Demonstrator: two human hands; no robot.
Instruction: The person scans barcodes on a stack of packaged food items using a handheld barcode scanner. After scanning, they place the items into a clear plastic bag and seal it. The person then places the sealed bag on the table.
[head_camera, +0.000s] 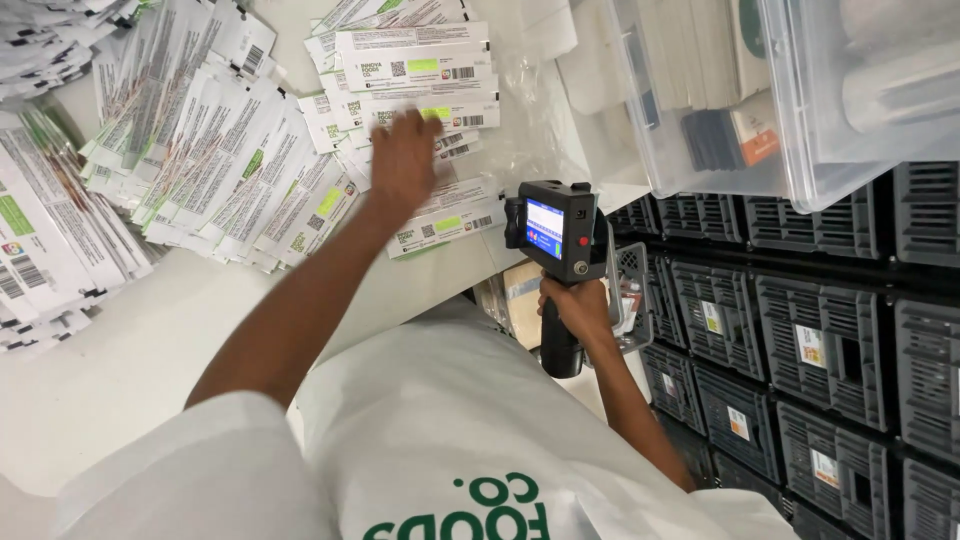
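Note:
My left hand (403, 160) reaches over the white table (130, 350) and rests, fingers spread, on white printed pouches (440, 215) with green patches and barcodes, fanned out in overlapping rows. It grips nothing that I can see. My right hand (578, 305) is closed on the handle of a black handheld device (553, 232) with a small lit blue screen and a red button, held upright beside the table's edge, to the right of the pouches.
More pouch stacks (210, 150) cover the table's left and far side. A clear plastic bin (790, 100) with packets sits at top right. Dark grey crates (820, 340) with labels are stacked on the right. My white garment fills the foreground.

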